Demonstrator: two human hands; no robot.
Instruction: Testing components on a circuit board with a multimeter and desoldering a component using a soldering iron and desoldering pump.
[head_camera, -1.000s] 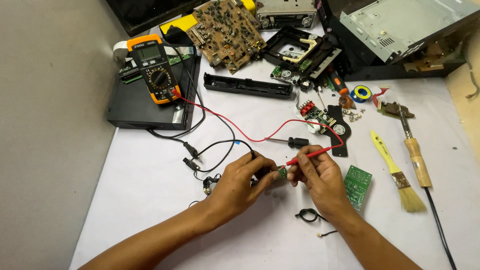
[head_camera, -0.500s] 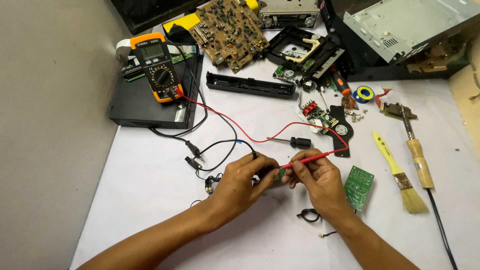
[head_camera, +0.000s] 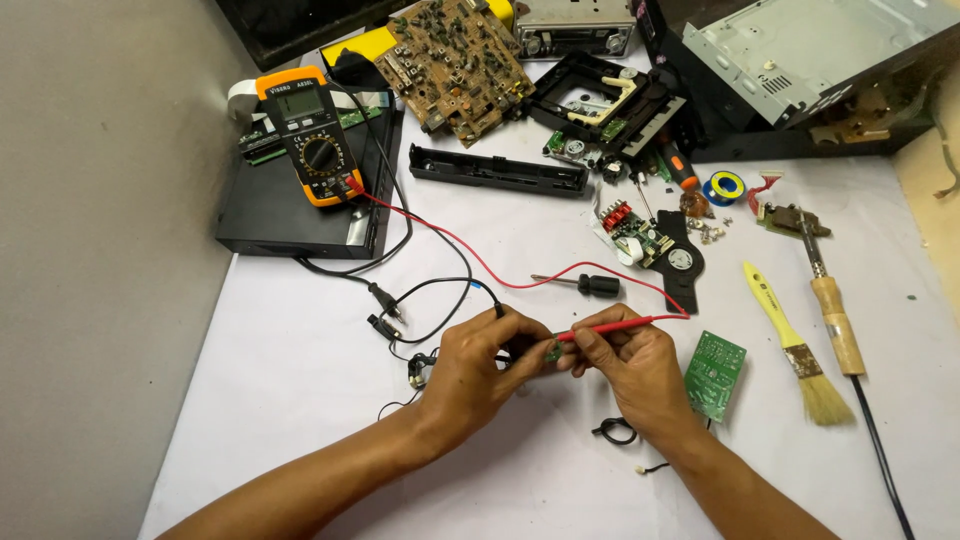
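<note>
Left hand (head_camera: 470, 372), right hand (head_camera: 628, 368): fingertips together.

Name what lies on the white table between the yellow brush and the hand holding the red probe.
In the head view, a small green circuit board lies flat between the yellow brush and the right hand; it touches neither.

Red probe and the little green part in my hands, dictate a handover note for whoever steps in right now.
Left hand: pinches a small green component, with the thin black probe lead running to it.
Right hand: holds the slim red test probe, tip at the component.
Orange multimeter sits far left on a flat black box, both leads plugged in.
Done: probes placed. Left: a reading; the display is too small to read.
</note>
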